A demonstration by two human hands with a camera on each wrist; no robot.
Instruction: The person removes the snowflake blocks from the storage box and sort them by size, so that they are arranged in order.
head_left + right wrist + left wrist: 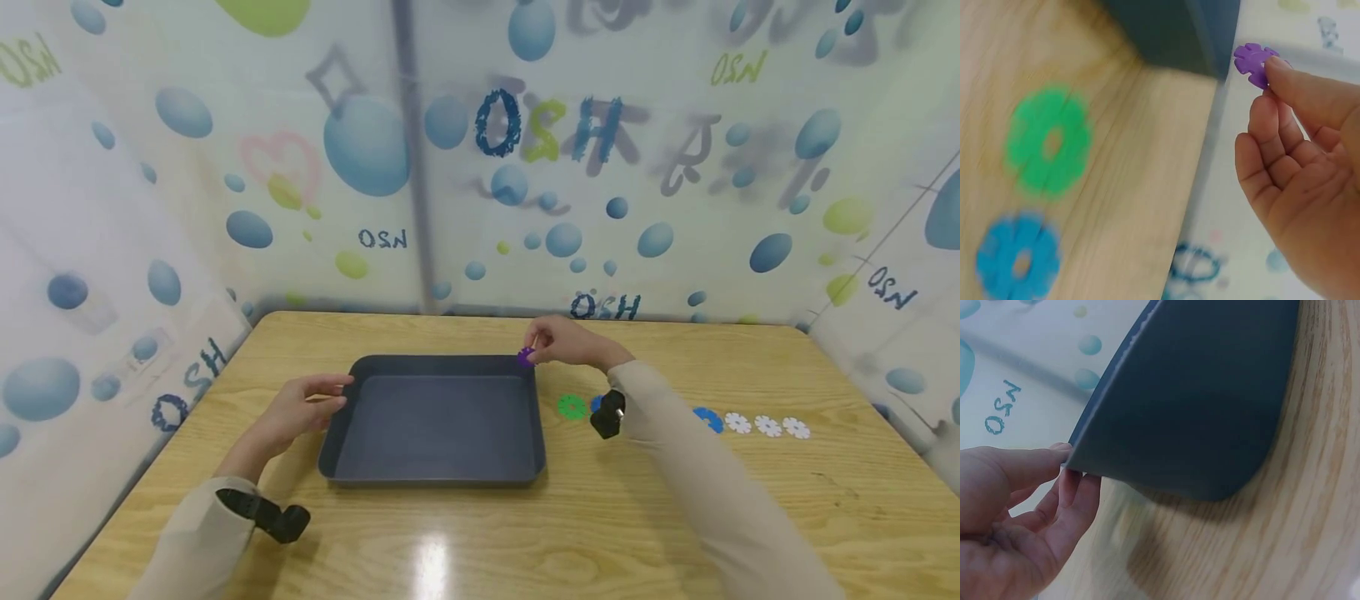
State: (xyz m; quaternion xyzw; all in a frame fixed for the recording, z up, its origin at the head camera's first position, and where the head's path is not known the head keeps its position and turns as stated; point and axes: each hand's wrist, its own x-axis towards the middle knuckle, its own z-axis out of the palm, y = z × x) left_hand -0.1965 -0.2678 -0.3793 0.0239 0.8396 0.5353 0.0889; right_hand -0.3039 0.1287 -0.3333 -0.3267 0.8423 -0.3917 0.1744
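Note:
My right hand (pixel 566 342) pinches a purple snowflake building disc (pixel 1251 60) between thumb and fingers, at the far right corner of a dark grey tray (pixel 435 429). The other fingers of that hand are loosely bent in the right wrist view. At the tray's left side, my left hand (pixel 303 408) holds the rim, thumb on one side and fingers on the other, as the left wrist view shows (pixel 1041 512). The tray's inside shows nothing lying in it. Right of the tray lies a green snowflake disc (pixel 572 407), with a blue disc (pixel 1019 256) beside it.
Farther right on the wooden table (pixel 450 533), another blue disc (pixel 707 419) and white discs (pixel 767 426) lie in a row. The right sleeve (pixel 697 467) hides part of that row. A patterned curtain (pixel 465 208) hangs behind the table.

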